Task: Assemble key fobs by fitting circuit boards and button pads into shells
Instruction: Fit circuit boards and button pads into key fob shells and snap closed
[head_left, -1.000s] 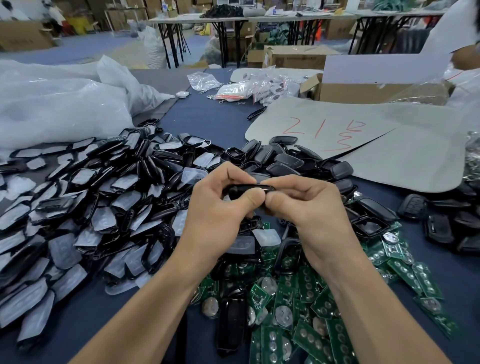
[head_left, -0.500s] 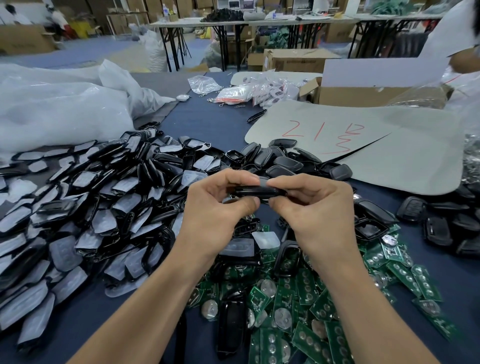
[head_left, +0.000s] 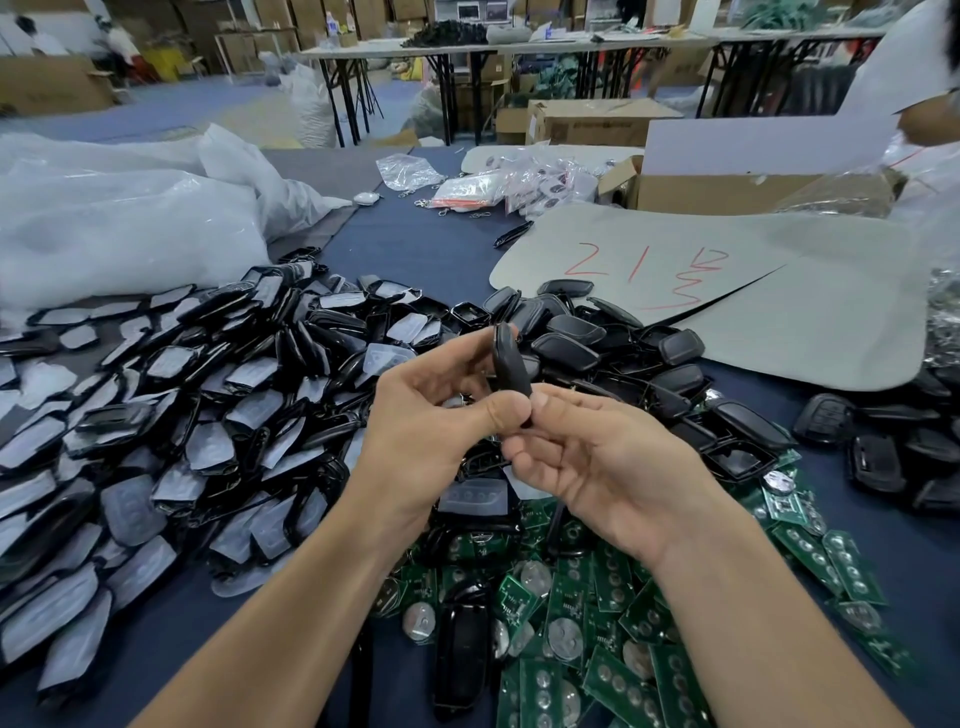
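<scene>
As it stands on edge above the crowded surface, a black key fob is gripped at its lower end by two bare hands. The left hand pinches it, thumb pressed against the near side and curled fingers behind it. The right hand, palm up, sets its thumb tip against the same lower end, its other fingers curled just beneath. The fob's upper end rises free above both thumbs.

Directly below the fingers and nearer the person, green circuit boards lie in a loose heap, a long black shell resting among them. Left of the fingers spreads a wide pile of black shells fitted with pale button pads. Beyond the fingers sits a smaller mound of dark shell halves, partly overlapping a grey sheet marked in red. Further dark shells lie well to the right. Far left of the fingers are white plastic bags, and far beyond them, to the right, stands a cardboard box.
</scene>
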